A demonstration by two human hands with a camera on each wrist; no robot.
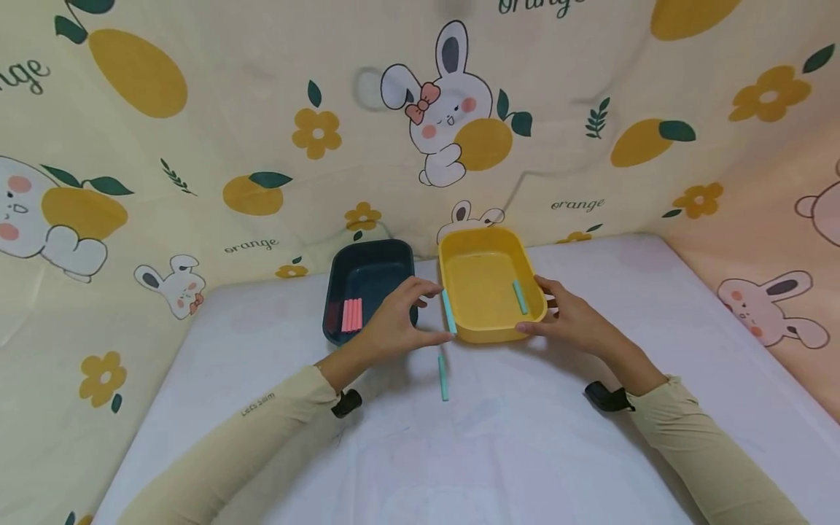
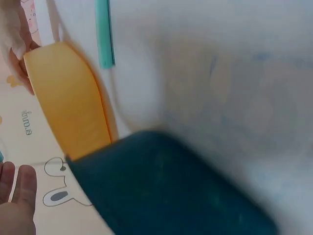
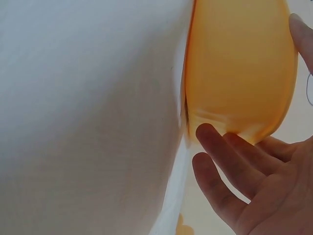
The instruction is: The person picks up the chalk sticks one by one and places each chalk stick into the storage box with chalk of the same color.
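Note:
My left hand (image 1: 397, 317) pinches a slim teal stick (image 1: 449, 312) by its ends, between thumb and fingers, beside the yellow tray's left wall. My right hand (image 1: 577, 321) grips the yellow tray (image 1: 488, 335) at its right side, thumb at the near corner rim; in the right wrist view its fingers (image 3: 230, 152) are at the outer wall. Inside that tray lies another teal stick (image 1: 520, 297). A third teal stick (image 1: 442, 378) lies on the white cloth in front. Several pink sticks (image 1: 352, 315) lie side by side in the dark blue tray (image 1: 337, 266), partly behind my left hand.
Both trays stand near the back edge of the table with its white cloth (image 1: 499, 452), a narrow gap between them. Behind them hangs a cream curtain (image 1: 367, 65) printed with rabbits and oranges. Dark wrist cameras sit below both wrists.

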